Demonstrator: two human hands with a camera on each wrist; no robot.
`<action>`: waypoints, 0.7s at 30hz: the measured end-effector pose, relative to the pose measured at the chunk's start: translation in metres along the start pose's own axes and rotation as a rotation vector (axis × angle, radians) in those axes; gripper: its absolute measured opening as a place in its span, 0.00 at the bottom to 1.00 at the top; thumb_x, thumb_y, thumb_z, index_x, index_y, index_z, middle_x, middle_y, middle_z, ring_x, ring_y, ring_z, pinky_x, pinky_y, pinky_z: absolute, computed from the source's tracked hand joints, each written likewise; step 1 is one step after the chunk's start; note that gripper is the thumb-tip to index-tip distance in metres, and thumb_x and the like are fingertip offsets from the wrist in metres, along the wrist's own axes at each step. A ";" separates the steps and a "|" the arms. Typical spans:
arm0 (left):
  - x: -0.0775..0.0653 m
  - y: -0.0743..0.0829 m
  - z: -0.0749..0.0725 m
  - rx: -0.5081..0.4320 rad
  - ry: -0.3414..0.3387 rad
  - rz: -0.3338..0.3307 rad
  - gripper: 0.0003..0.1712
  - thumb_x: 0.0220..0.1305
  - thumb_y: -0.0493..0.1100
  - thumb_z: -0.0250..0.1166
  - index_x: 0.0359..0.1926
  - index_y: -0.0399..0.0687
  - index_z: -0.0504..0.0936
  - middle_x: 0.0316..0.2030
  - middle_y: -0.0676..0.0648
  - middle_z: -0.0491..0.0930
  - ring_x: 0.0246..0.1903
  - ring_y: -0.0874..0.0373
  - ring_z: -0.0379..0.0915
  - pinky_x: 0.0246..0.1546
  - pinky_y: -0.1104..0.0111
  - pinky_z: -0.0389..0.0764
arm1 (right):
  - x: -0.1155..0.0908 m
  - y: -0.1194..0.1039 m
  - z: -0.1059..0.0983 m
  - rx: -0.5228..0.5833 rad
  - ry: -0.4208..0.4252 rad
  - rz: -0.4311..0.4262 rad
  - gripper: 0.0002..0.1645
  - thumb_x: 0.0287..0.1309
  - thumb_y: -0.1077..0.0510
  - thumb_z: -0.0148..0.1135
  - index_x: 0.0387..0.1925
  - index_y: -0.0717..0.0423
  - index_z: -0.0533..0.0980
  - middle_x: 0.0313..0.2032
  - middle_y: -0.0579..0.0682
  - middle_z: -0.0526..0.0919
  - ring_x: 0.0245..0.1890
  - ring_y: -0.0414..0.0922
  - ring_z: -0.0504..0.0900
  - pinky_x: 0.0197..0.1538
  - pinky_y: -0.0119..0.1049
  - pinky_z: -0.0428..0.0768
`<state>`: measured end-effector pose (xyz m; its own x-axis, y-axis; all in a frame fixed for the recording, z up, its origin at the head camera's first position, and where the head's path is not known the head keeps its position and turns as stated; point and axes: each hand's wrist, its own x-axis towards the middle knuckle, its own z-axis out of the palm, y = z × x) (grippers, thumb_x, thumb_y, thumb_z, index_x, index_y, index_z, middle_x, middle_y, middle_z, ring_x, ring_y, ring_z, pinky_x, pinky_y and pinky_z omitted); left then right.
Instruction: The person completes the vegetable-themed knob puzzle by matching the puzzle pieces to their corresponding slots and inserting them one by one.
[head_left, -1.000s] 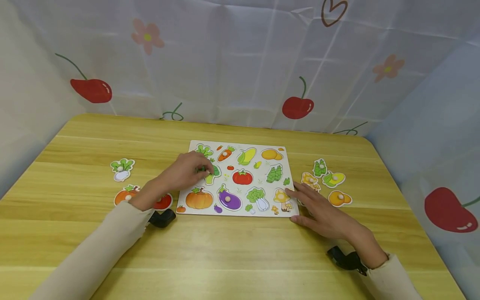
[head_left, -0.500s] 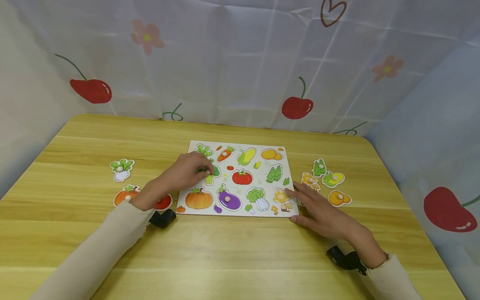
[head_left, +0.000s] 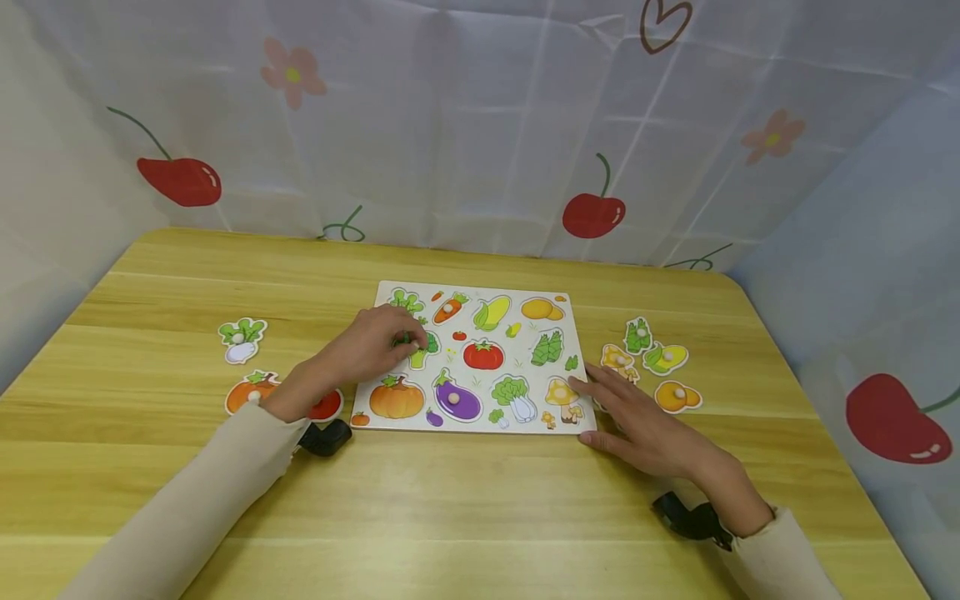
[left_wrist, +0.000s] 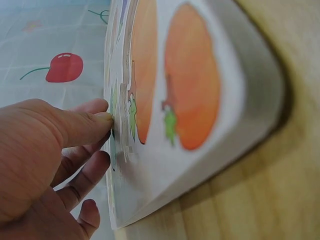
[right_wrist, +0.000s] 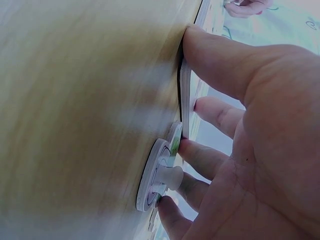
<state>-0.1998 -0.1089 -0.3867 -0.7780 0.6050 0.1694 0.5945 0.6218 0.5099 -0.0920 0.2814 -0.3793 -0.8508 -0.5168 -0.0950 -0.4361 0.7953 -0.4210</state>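
Observation:
My left hand (head_left: pixel 375 342) pinches the small knob of a broccoli puzzle piece (head_left: pixel 420 358) on the left part of a white vegetable puzzle board (head_left: pixel 468 427). In the left wrist view, thumb and index finger meet close against the board's face, with the other fingers loosely bent. My right hand (head_left: pixel 641 421) rests along the board's right edge, fingers spread, thumb at the near corner. A knobbed piece (right_wrist: pixel 155 180) lies under its fingers in the right wrist view. Knobbed carrot (head_left: pixel 448 310) and eggplant (head_left: pixel 456 400) pieces sit in the board.
Left of the board lie a leafy white-bulb piece (head_left: pixel 242 342), a pumpkin piece (head_left: pixel 251 390) and a tomato piece (head_left: pixel 326 407), partly behind the forearm. To the right are mushroom (head_left: pixel 618 360), green-leaf (head_left: pixel 638 335), corn (head_left: pixel 665 358) and round orange (head_left: pixel 677 397) pieces.

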 end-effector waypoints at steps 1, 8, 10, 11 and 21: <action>0.000 0.000 0.000 -0.002 0.001 -0.001 0.07 0.64 0.33 0.67 0.37 0.49 0.88 0.34 0.51 0.85 0.35 0.54 0.72 0.41 0.60 0.68 | 0.000 0.000 0.000 0.000 0.000 0.001 0.41 0.66 0.48 0.64 0.75 0.53 0.61 0.76 0.64 0.53 0.75 0.65 0.54 0.69 0.66 0.59; -0.001 0.000 0.000 -0.010 0.004 -0.009 0.07 0.64 0.33 0.67 0.37 0.49 0.89 0.34 0.51 0.85 0.35 0.54 0.73 0.41 0.59 0.67 | 0.000 0.000 -0.001 0.006 0.002 -0.006 0.40 0.67 0.48 0.63 0.75 0.53 0.61 0.76 0.64 0.54 0.75 0.64 0.54 0.69 0.66 0.59; -0.001 0.000 0.000 -0.011 -0.001 -0.014 0.08 0.64 0.33 0.67 0.37 0.50 0.89 0.35 0.51 0.85 0.36 0.54 0.73 0.42 0.58 0.66 | 0.000 0.000 -0.001 0.007 0.000 -0.005 0.40 0.67 0.48 0.63 0.75 0.53 0.61 0.76 0.63 0.54 0.75 0.64 0.53 0.69 0.66 0.59; -0.001 0.000 0.000 -0.011 -0.002 -0.016 0.07 0.63 0.33 0.67 0.37 0.50 0.89 0.35 0.51 0.85 0.36 0.54 0.73 0.42 0.58 0.66 | 0.000 0.000 -0.001 0.006 0.000 -0.004 0.40 0.67 0.48 0.63 0.75 0.53 0.61 0.76 0.63 0.54 0.75 0.64 0.53 0.69 0.66 0.59; -0.001 0.003 -0.001 0.004 -0.010 -0.034 0.06 0.63 0.35 0.68 0.38 0.51 0.88 0.37 0.51 0.85 0.39 0.53 0.73 0.42 0.59 0.65 | -0.001 0.001 0.000 0.005 0.001 -0.001 0.40 0.66 0.47 0.64 0.75 0.53 0.61 0.76 0.64 0.53 0.75 0.65 0.53 0.69 0.66 0.60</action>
<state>-0.1977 -0.1082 -0.3845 -0.7956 0.5886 0.1433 0.5686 0.6440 0.5119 -0.0918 0.2821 -0.3796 -0.8506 -0.5174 -0.0942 -0.4354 0.7933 -0.4257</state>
